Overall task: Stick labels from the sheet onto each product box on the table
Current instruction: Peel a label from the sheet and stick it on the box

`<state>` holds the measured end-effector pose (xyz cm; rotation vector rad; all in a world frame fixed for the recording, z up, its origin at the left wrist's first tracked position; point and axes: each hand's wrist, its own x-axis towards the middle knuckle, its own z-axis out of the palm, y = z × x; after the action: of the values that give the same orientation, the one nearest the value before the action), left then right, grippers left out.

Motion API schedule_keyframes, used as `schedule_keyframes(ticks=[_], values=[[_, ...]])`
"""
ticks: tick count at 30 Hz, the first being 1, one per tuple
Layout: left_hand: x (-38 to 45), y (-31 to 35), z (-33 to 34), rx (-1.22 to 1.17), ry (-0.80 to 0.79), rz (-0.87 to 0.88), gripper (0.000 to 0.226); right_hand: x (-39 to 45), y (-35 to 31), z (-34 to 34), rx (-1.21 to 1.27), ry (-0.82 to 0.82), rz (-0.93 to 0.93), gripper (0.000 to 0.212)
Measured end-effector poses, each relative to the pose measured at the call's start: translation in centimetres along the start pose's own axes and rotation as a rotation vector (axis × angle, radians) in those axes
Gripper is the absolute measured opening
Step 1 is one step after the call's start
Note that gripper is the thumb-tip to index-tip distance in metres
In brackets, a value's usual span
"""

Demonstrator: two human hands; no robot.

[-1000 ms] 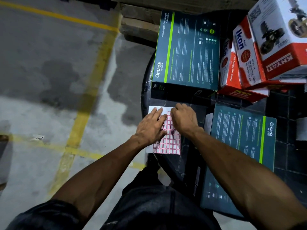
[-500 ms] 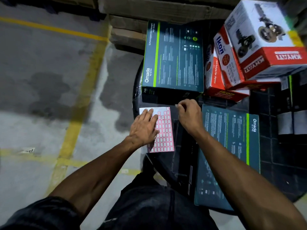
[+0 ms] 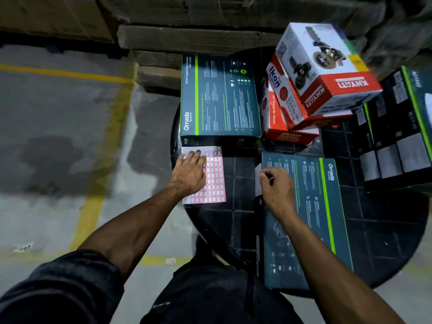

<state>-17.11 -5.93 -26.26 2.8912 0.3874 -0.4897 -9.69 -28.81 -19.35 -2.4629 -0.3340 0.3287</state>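
Your right hand (image 3: 277,191) hangs over the near Omada box (image 3: 308,218), fingertips pinched, seemingly on a peeled label too small to confirm. Your left hand (image 3: 190,175) lies flat with fingers spread, pinning the label sheet (image 3: 214,181) so it cannot slide on the table (image 3: 240,183).

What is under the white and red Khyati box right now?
The Khyati box rests tilted on two red and white Ikon boxes. Whatever lies beneath those, and their far ends, is covered, so I cannot tell.
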Motion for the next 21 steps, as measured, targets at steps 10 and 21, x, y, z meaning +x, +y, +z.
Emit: schedule_keyframes(ticks=[10, 21], values=[[0.0, 2.0, -0.5, 0.004, 0.028, -0.088, 0.066, -1.5, 5.3, -3.5, -0.03, 0.053, 0.085, 0.016], [1.5, 16.3, -2.7, -0.291, 0.122, 0.092, 0.063, 5.6, 11.3, -8.0, 0.078, -0.024, -0.087, 0.019]])
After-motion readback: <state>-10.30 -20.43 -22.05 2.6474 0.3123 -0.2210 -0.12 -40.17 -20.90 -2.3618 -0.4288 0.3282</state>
